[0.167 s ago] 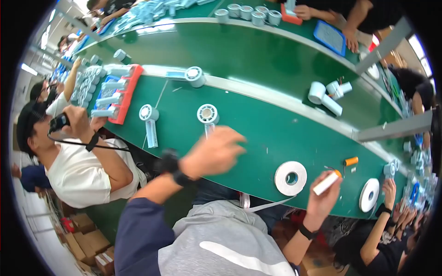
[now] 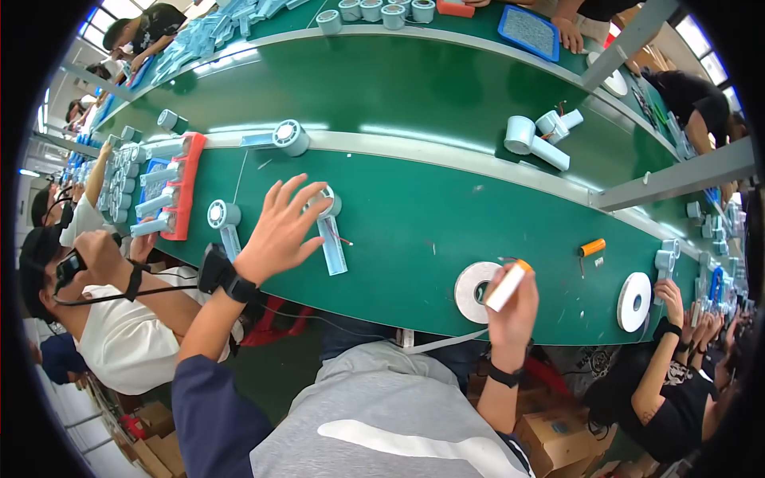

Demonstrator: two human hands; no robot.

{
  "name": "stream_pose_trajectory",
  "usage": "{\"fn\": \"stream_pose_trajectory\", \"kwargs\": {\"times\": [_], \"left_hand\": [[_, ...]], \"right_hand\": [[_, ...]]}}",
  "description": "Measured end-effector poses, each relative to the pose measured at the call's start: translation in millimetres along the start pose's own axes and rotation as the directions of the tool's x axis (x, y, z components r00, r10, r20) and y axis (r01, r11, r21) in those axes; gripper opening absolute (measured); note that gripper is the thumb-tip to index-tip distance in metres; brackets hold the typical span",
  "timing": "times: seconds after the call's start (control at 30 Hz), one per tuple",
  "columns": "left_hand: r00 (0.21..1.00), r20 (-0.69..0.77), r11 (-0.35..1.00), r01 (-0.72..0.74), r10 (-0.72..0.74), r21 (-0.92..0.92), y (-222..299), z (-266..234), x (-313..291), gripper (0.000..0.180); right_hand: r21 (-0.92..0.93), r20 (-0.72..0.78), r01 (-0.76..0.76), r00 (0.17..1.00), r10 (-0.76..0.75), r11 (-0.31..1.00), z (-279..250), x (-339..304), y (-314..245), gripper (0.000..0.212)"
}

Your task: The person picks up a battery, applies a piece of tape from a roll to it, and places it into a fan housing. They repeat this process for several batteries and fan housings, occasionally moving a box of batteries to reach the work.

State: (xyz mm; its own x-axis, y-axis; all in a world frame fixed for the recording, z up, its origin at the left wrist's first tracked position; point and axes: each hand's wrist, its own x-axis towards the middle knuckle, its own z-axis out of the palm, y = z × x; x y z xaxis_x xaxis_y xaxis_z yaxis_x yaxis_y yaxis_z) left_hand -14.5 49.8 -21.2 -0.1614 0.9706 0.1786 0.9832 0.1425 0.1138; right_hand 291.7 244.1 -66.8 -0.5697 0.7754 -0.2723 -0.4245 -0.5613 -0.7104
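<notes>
With fingers spread, my left hand (image 2: 283,227) hangs over the green table at a light-blue handheld fan (image 2: 333,253). Its fingers partly cover the fan's round head; whether they touch it I cannot tell. Red wire ends stick out beside that fan's open handle. In my right hand (image 2: 514,315) is an orange cylindrical battery (image 2: 523,265) with a white strip along its side, gripped between thumb and fingers. Just behind that hand lies a white roll of tape (image 2: 472,288), partly covered by it.
Another fan (image 2: 224,215) lies left of my left hand, and one (image 2: 290,138) rests by the rail. A loose orange battery (image 2: 592,247) and a second tape roll (image 2: 635,302) lie to the right. A red rack (image 2: 186,187) holds fan parts. Co-workers sit on both sides.
My left hand has moved up and left to the fan, its fingers spreading. My right hand, still with the battery, is now in front of the tape roll. The whole view has shifted.
</notes>
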Motion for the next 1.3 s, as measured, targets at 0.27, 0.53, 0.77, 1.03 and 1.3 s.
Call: {"fn": "stream_pose_trajectory", "kwargs": {"times": [0.27, 0.53, 0.77, 1.03, 1.3], "left_hand": [[0.951, 0.246, 0.897, -0.266, 0.186, 0.352, 2, 37, 47, 0.018], [0.916, 0.355, 0.865, -0.323, 0.185, 0.383, 63, 46, 39, 0.013], [0.979, 0.181, 0.995, -0.099, 0.095, 0.013, 75, 31, 29, 0.030], [0.986, 0.051, 0.973, -0.162, 0.156, 0.164, 89, 40, 6, 0.021], [0.987, 0.111, 0.969, -0.137, 0.116, 0.207, 91, 48, 4, 0.026]], "right_hand": [[-0.078, 0.157, -0.043, 0.986, 0.055, 0.996, 14, -9, 7, 0.035], [-0.093, 0.026, -0.050, 0.998, 0.053, 0.994, 56, -11, 65, 0.030], [-0.200, -0.144, 0.250, 0.949, -0.281, 0.947, 52, 9, 96, 0.033], [-0.315, -0.132, 0.289, 0.930, -0.343, 0.904, 53, 5, 103, 0.032], [-0.289, -0.124, 0.278, 0.938, -0.324, 0.916, 46, 3, 105, 0.030]]}}
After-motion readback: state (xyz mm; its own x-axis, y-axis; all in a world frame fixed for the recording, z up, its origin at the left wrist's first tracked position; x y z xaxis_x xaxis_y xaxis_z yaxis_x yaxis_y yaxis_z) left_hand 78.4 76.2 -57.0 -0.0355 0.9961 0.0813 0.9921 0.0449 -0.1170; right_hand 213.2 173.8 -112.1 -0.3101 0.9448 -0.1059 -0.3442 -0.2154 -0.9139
